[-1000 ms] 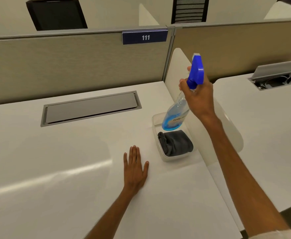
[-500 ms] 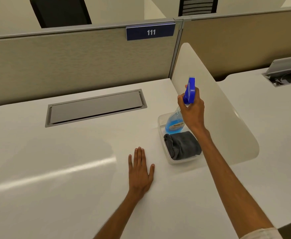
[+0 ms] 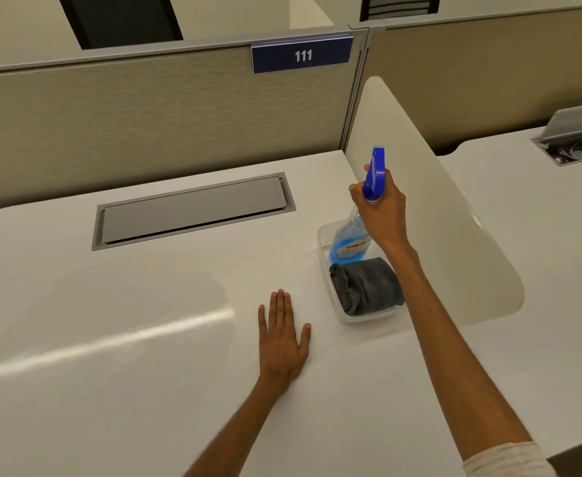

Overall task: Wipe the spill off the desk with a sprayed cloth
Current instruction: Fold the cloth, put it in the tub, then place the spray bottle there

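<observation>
A spray bottle (image 3: 350, 244) with blue liquid and a blue trigger head stands with its base in the far end of a clear plastic tray (image 3: 321, 235). My right hand (image 3: 384, 210) is wrapped around the bottle's neck. A folded grey cloth (image 3: 365, 285) lies in the near end of the same tray. My left hand (image 3: 282, 333) rests flat on the white desk (image 3: 145, 339), fingers together, just left of the tray. I cannot make out a spill on the desk.
A grey cable hatch (image 3: 193, 211) is set into the desk at the back. A white curved divider (image 3: 448, 208) stands right of the tray, with a second desk (image 3: 541, 218) beyond. A beige partition with a "111" sign (image 3: 302, 56) closes the back.
My right hand has lowered the spray bottle from up in the air down into the far end of the tray. My left hand has stayed flat on the desk.
</observation>
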`<state>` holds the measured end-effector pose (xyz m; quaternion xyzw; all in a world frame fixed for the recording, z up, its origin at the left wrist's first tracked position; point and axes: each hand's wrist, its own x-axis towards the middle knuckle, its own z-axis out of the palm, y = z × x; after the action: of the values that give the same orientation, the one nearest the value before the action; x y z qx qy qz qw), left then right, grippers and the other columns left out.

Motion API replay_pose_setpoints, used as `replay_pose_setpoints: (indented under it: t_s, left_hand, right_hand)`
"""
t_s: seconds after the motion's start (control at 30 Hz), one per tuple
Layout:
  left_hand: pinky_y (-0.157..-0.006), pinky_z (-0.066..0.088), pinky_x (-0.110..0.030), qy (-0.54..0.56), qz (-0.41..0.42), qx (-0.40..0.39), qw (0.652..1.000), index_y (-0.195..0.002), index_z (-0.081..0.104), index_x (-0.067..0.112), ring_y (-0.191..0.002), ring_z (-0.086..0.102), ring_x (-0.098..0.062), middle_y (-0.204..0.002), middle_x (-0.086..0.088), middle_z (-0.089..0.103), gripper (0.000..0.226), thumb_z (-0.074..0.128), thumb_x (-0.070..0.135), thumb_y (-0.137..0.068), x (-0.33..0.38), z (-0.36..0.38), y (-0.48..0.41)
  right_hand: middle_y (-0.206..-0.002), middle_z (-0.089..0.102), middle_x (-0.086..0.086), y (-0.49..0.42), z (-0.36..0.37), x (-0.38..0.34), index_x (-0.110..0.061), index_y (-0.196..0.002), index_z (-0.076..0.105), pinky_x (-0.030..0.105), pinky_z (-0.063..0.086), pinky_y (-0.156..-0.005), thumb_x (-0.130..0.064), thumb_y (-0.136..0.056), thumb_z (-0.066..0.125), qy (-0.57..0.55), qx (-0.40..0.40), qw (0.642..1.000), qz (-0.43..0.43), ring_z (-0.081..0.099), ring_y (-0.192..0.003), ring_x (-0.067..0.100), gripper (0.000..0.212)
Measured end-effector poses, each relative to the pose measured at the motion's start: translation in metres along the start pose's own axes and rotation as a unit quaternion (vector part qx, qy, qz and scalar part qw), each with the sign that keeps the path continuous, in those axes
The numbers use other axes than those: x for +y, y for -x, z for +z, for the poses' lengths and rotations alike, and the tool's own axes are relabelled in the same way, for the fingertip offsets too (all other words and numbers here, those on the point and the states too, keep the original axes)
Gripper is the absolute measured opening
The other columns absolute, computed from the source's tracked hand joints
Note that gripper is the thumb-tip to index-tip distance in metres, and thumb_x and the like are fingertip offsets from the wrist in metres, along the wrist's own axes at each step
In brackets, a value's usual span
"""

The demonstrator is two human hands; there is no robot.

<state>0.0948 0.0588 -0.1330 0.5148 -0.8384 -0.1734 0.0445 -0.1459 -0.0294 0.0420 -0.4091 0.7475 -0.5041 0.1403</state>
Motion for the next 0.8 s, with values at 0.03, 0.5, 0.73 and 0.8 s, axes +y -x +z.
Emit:
replay_pose_setpoints:
  t_s: [0.03,0.5,0.73,0.8]
  left_hand:
    - [-0.124,-0.004,-0.044,0.001,0.000,-0.001,1.000,-0.154,-0.009,0.012,-0.151,-0.014,-0.016,-0.164,-0.006,-0.009,0.073,0.017,0.052,-0.099,0.000,0.000,0.000]
    - [-0.123,-0.006,-0.043,0.006,-0.004,-0.006,1.000,-0.154,-0.011,0.013,-0.150,-0.016,-0.015,-0.164,-0.005,-0.011,0.073,0.017,0.052,-0.099,0.000,0.000,0.000]
    - [-0.124,-0.007,-0.043,0.010,-0.006,-0.006,1.000,-0.154,-0.012,0.013,-0.150,-0.016,-0.015,-0.164,-0.005,-0.011,0.074,0.019,0.052,-0.099,-0.001,-0.001,0.000]
    - [-0.124,-0.007,-0.042,0.017,-0.001,-0.003,1.000,-0.154,-0.011,0.013,-0.150,-0.015,-0.015,-0.164,-0.005,-0.011,0.074,0.019,0.052,-0.099,0.001,-0.004,0.002]
  right_hand:
    - [-0.115,0.065,0.012,0.000,-0.001,0.000,-0.009,-0.129,0.049,0.015,0.047,-0.079,-0.030,-0.090,0.064,-0.002,-0.001,1.000,0.002,0.060,-0.087,0.015,0.047]
    - [-0.120,0.061,0.014,0.012,-0.003,-0.003,-0.005,-0.130,0.046,0.034,0.050,-0.093,-0.032,-0.088,0.066,-0.023,-0.017,0.999,0.039,0.057,-0.098,0.016,0.055]
    - [-0.143,0.047,0.011,0.019,-0.008,0.004,-0.011,-0.145,0.031,0.037,0.046,-0.102,-0.036,-0.084,0.069,-0.009,-0.017,0.999,0.044,0.050,-0.126,0.024,0.076]
    - [-0.147,0.042,0.009,0.025,-0.012,0.001,-0.014,-0.147,0.027,0.031,0.044,-0.098,-0.038,-0.082,0.071,-0.007,0.010,0.999,0.046,0.046,-0.129,0.020,0.082]
